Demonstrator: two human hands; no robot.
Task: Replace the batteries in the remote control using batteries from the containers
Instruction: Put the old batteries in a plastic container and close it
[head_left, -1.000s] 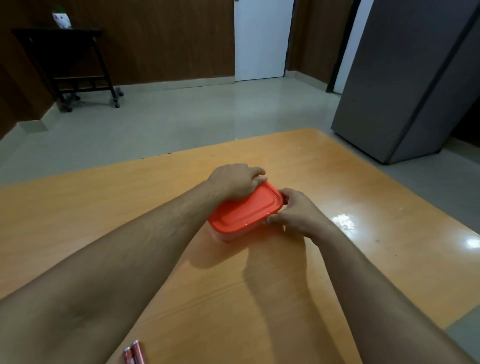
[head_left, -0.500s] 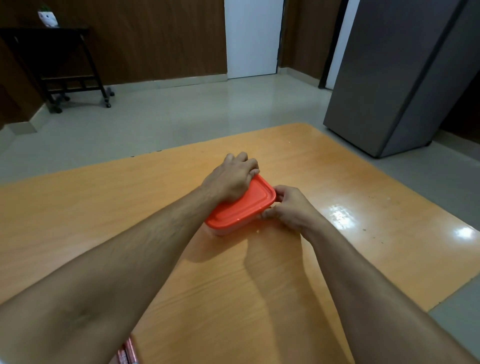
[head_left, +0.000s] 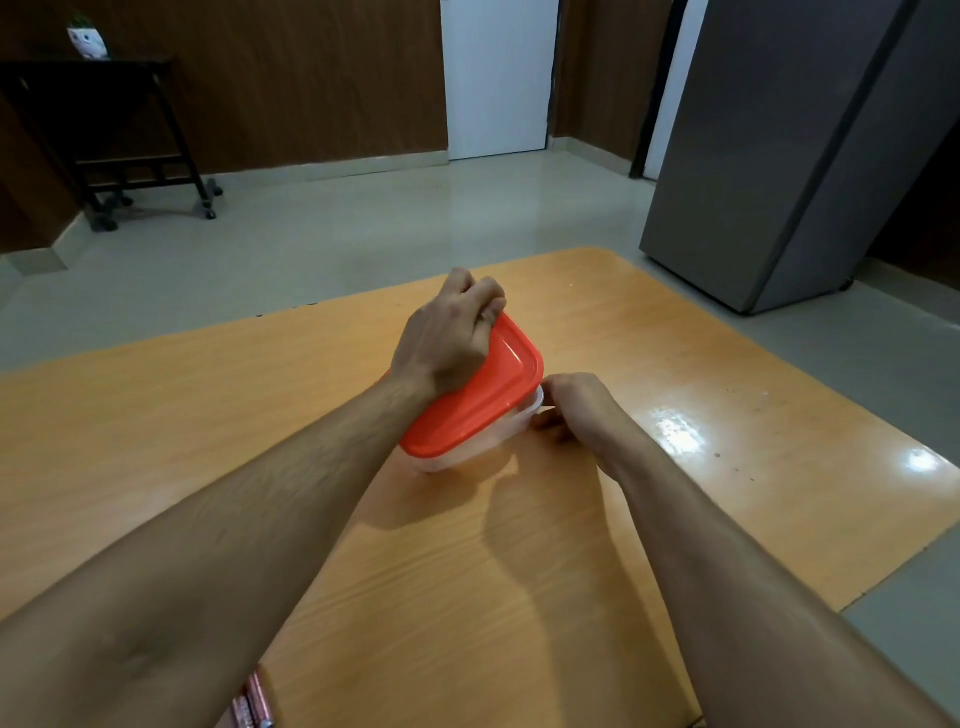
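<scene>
A clear plastic container (head_left: 483, 447) with an orange lid (head_left: 488, 395) stands in the middle of the wooden table (head_left: 156, 415). My left hand (head_left: 447, 338) grips the far edge of the lid, which tilts up on its far right side away from the tub. My right hand (head_left: 576, 405) holds the right corner of the clear tub, fingers curled at its rim. What lies inside the container is hidden. Two reddish batteries (head_left: 252, 706) peek out at the bottom edge under my left forearm. No remote control is in view.
The table's far edge and right edge drop to a grey tiled floor. A grey cabinet (head_left: 810, 156) stands to the right beyond the table. A black wheeled rack (head_left: 119, 140) and a white door (head_left: 498, 78) are far back.
The lid has lifted and tilted up at its far right side. My left hand rose with it, and my right hand moved down from the lid's corner to the tub's rim.
</scene>
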